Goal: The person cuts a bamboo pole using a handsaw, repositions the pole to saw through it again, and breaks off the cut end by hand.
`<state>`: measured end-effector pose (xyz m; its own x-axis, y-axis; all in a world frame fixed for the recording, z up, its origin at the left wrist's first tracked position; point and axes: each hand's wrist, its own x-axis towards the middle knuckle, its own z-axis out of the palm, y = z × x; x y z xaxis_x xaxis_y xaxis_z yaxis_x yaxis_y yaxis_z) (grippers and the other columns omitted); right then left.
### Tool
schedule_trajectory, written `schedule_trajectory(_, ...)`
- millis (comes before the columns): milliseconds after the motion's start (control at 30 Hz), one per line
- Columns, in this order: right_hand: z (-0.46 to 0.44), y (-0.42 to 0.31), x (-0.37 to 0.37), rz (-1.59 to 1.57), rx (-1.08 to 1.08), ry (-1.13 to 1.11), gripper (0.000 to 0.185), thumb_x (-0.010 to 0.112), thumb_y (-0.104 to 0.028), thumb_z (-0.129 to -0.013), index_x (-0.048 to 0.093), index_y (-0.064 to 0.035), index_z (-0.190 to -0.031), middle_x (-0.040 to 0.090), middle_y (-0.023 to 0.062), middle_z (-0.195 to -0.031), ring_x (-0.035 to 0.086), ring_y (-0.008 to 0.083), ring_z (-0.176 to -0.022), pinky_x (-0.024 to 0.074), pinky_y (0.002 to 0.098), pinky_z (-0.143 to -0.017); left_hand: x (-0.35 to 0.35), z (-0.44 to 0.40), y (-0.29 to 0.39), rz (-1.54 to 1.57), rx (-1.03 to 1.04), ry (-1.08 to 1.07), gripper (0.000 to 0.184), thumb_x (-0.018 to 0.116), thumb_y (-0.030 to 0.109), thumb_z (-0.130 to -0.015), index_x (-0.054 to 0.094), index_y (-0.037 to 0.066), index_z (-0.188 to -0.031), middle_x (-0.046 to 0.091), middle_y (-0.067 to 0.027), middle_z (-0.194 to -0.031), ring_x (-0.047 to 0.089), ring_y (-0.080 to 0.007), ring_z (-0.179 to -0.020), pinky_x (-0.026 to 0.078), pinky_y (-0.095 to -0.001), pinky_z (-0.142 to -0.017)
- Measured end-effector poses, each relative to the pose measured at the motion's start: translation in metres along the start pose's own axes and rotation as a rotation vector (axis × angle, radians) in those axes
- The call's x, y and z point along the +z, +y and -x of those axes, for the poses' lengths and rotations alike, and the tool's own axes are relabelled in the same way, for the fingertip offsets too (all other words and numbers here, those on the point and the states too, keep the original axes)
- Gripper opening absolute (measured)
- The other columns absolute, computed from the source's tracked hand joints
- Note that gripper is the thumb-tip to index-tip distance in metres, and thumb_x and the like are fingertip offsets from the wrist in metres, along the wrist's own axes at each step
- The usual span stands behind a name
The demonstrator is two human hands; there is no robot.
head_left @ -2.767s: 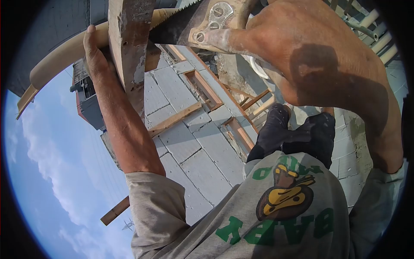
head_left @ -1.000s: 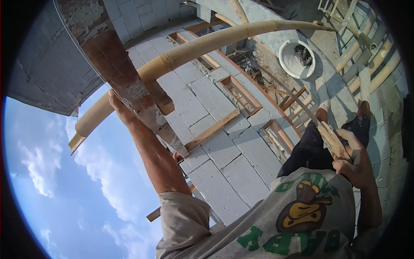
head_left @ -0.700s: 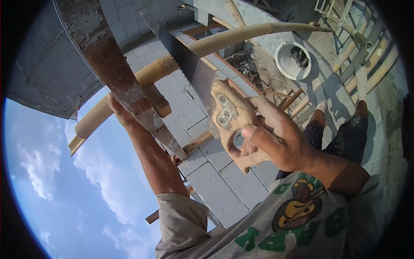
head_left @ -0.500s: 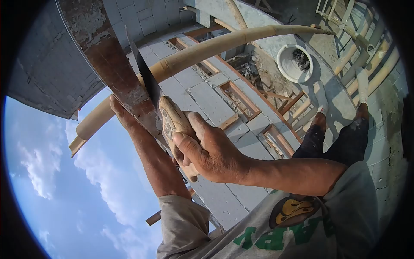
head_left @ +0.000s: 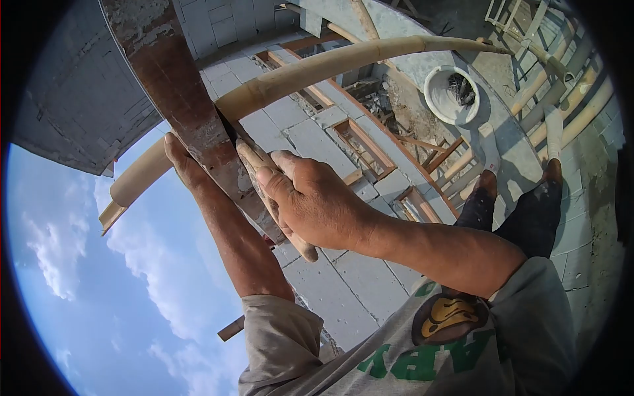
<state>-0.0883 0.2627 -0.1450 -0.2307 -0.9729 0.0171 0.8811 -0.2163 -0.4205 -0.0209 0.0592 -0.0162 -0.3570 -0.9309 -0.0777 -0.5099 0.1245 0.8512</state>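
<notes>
A long bamboo pole (head_left: 317,69) arches across the upper part of the view and passes behind a weathered wooden board (head_left: 181,99). My left hand (head_left: 179,162) is against the pole left of the board, its thumb side showing and its other fingers hidden behind. My right hand (head_left: 304,195) is wrapped round the wooden handle of a handsaw (head_left: 264,178). The dark blade is seen nearly edge-on, close along the board's right edge where the pole meets it. Most of the blade is hidden.
A white bucket (head_left: 452,96) with dark stuff inside stands on a grey plank near my feet. Several bamboo poles (head_left: 581,89) lie at the upper right. Below is a grey block wall (head_left: 330,290) with wooden frames (head_left: 364,148). Sky shows at the lower left.
My right hand has brought the saw from low at the right up and left to the pole beside the board. My left hand has stayed at the pole.
</notes>
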Motion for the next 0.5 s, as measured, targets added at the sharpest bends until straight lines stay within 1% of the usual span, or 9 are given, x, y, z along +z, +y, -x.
schedule_trajectory(33,-0.005,-0.002,0.003,0.066,-0.016,0.034,0.039,0.040,-0.026,-0.102,0.051,0.0104,-0.095,0.058,0.0148,-0.061,0.065,0.0243,-0.055,0.0507,0.0335,-0.047,-0.003,-0.002,0.000,0.010,0.007,-0.012,0.057,0.043,0.050,-0.096,0.042,0.008,-0.134,0.057,-0.0135,-0.121,0.060,-0.0265,-0.106,0.055,-0.0419,-0.087)
schedule_trajectory(133,0.015,-0.002,-0.006,0.017,0.069,-0.028,0.042,0.039,-0.027,-0.103,0.052,0.0121,-0.098,0.059,0.0157,-0.063,0.066,0.0250,-0.058,0.0528,0.0340,-0.051,-0.006,-0.005,-0.002,0.008,-0.008,0.000,0.059,0.043,0.053,-0.095,0.043,0.009,-0.134,0.056,-0.0136,-0.121,0.060,-0.0263,-0.105,0.055,-0.0418,-0.088)
schedule_trajectory(233,0.045,0.004,0.000,-0.055,-0.091,0.015,0.044,0.036,-0.028,-0.103,0.051,0.0131,-0.108,0.060,0.0133,-0.066,0.067,0.0234,-0.060,0.0548,0.0332,-0.053,-0.011,-0.014,-0.005,0.040,0.030,0.047,0.059,0.044,0.054,-0.094,0.043,0.010,-0.134,0.057,-0.0138,-0.120,0.060,-0.0260,-0.105,0.055,-0.0419,-0.088)
schedule_trajectory(267,0.045,0.003,0.001,-0.056,-0.041,-0.008,0.044,0.036,-0.028,-0.103,0.051,0.0129,-0.109,0.060,0.0137,-0.068,0.067,0.0232,-0.059,0.0549,0.0332,-0.052,-0.010,-0.009,-0.004,0.019,0.018,0.044,0.059,0.045,0.053,-0.094,0.043,0.009,-0.133,0.058,-0.0138,-0.119,0.060,-0.0259,-0.104,0.055,-0.0416,-0.088)
schedule_trajectory(333,0.005,-0.003,-0.008,0.017,0.090,-0.076,0.046,0.036,-0.032,-0.104,0.049,0.0104,-0.116,0.061,0.0113,-0.072,0.066,0.0161,-0.061,0.0538,0.0292,-0.055,-0.001,-0.001,-0.001,-0.010,0.016,0.037,0.059,0.046,0.053,-0.093,0.044,0.009,-0.132,0.058,-0.0138,-0.118,0.061,-0.0256,-0.103,0.056,-0.0411,-0.087)
schedule_trajectory(367,-0.008,-0.008,-0.009,0.052,0.154,-0.108,0.046,0.037,-0.033,-0.104,0.049,0.0092,-0.119,0.061,0.0101,-0.073,0.066,0.0126,-0.061,0.0533,0.0271,-0.056,-0.005,-0.002,-0.001,0.012,0.019,0.071,0.062,0.052,0.052,-0.089,0.045,0.007,-0.130,0.058,-0.0147,-0.116,0.062,-0.0264,-0.102,0.056,-0.0414,-0.086)
schedule_trajectory(433,-0.002,-0.009,-0.011,0.050,0.177,-0.113,0.046,0.037,-0.033,-0.104,0.049,0.0093,-0.119,0.062,0.0100,-0.073,0.066,0.0125,-0.061,0.0532,0.0272,-0.056,-0.013,-0.011,-0.004,0.064,0.029,0.126,0.069,0.064,0.051,-0.082,0.047,0.001,-0.127,0.059,-0.0166,-0.112,0.063,-0.0281,-0.098,0.057,-0.0419,-0.083)
schedule_trajectory(467,0.004,-0.007,-0.011,0.052,0.190,-0.112,0.046,0.037,-0.033,-0.104,0.049,0.0094,-0.119,0.062,0.0099,-0.073,0.066,0.0124,-0.061,0.0531,0.0273,-0.056,-0.014,-0.014,-0.005,0.044,0.049,0.142,0.065,0.059,0.051,-0.085,0.047,0.003,-0.127,0.059,-0.0157,-0.113,0.063,-0.0273,-0.098,0.057,-0.0418,-0.082)
schedule_trajectory(500,0.020,0.003,-0.006,0.069,0.012,-0.066,0.045,0.037,-0.032,-0.104,0.049,0.0090,-0.119,0.062,0.0102,-0.073,0.066,0.0126,-0.062,0.0533,0.0275,-0.056,-0.016,-0.016,-0.007,0.026,0.067,0.162,0.062,0.055,0.052,-0.088,0.047,0.005,-0.128,0.059,-0.0148,-0.115,0.063,-0.0266,-0.097,0.057,-0.0416,-0.081)
